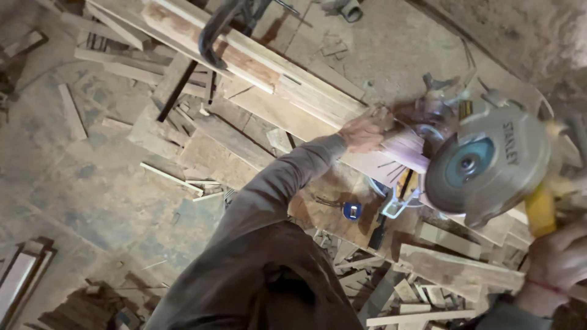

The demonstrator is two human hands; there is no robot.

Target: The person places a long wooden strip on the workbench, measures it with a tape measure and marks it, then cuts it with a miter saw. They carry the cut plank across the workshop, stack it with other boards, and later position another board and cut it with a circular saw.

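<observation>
You stand over a dusty floor (pixel 73 183) with bits of cut wood (pixel 183 177) lying all over it. A wide work table (pixel 391 43) runs across the top of the view, and it is dusty too.

A long wooden plank (pixel 257 61) lies slanted on the table, from the top left down to the middle right. It is pale with a reddish patch. A dark metal clamp (pixel 214 36) hooks over the plank near its upper end.

Your left arm, in a brown sleeve (pixel 269 201), reaches up across the middle. Your left hand (pixel 365 129) lies on top of the plank near its lower end, pressing down on the wood. The fingers look bent over the plank, but the hand is blurry, so you cannot tell how tight the hold is.

A round power saw (pixel 483 162) sits just to the right of that hand, at the end of the plank. It has a big grey round guard with a blue middle and a yellow handle (pixel 541 211). The saw is close to your left hand, almost beside it.

Your right hand (pixel 559 263) is at the bottom right, wrapped around the yellow handle, holding the saw. It has a thin red band at the wrist.

A small blue tape measure (pixel 352 211) lies on a brown board (pixel 318 201) below the plank. More short wood scraps (pixel 428 293) sit in a pile under the saw.
</observation>
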